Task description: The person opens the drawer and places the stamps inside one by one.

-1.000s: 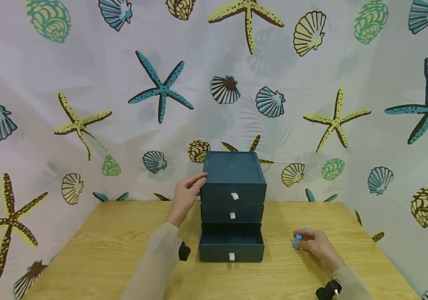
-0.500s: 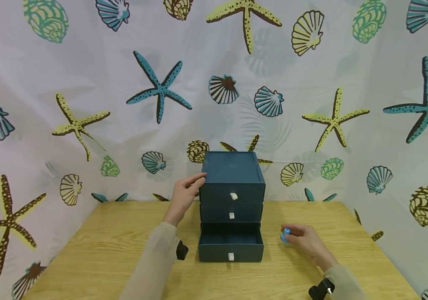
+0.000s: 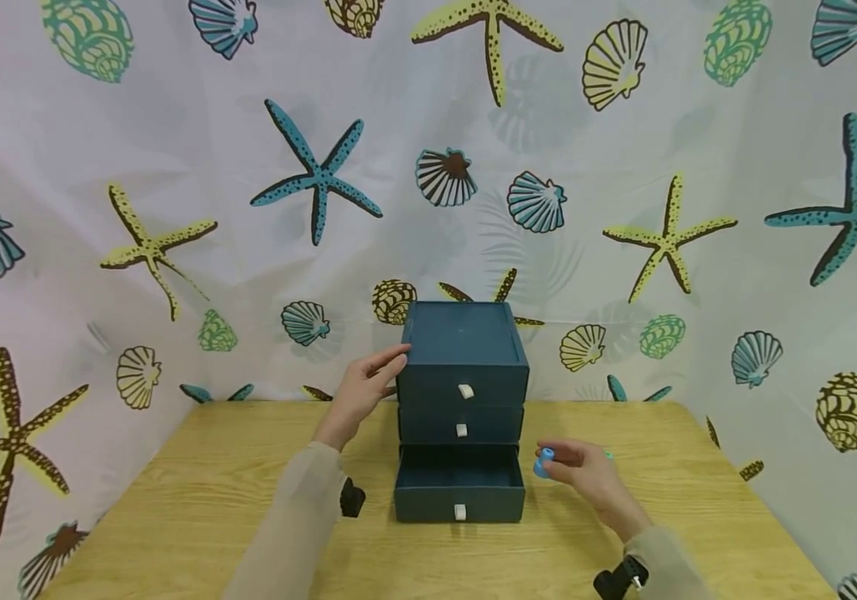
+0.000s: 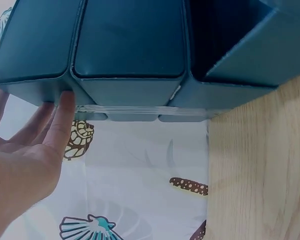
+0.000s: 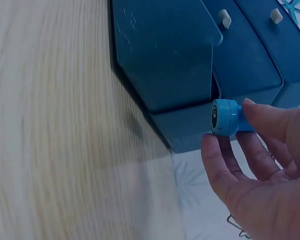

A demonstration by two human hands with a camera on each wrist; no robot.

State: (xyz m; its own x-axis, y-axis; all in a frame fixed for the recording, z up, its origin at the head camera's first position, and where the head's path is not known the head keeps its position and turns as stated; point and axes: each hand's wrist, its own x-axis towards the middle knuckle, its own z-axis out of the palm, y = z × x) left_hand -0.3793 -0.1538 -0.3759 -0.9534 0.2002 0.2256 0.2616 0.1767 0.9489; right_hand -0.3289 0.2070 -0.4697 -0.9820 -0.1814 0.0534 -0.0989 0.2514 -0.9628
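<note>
A dark blue desktop drawer unit (image 3: pixel 463 333) stands on the wooden table, its bottom drawer (image 3: pixel 460 503) pulled out and the two upper ones closed. My left hand (image 3: pixel 359 389) rests against the unit's left side near the top, fingers extended; in the left wrist view its fingertips touch the side wall. Right of the open drawer, my right hand (image 3: pixel 586 477) pinches a small blue stamp (image 5: pixel 227 118) between thumb and fingers. The stamp has a wide round end with a dark face and a light mark, and a narrower body partly covered by the thumb.
A small green item (image 3: pixel 608 455) shows just behind the right hand on the table (image 3: pixel 248 492). White pull tabs (image 3: pixel 466 391) stick out from the drawer fronts. A curtain (image 3: pixel 413 250) printed with shells and starfish hangs behind and at both sides.
My right hand has carried the blue stamp leftward and slightly up, closer to the open drawer, and away from the green item. My left hand stays against the drawer unit.
</note>
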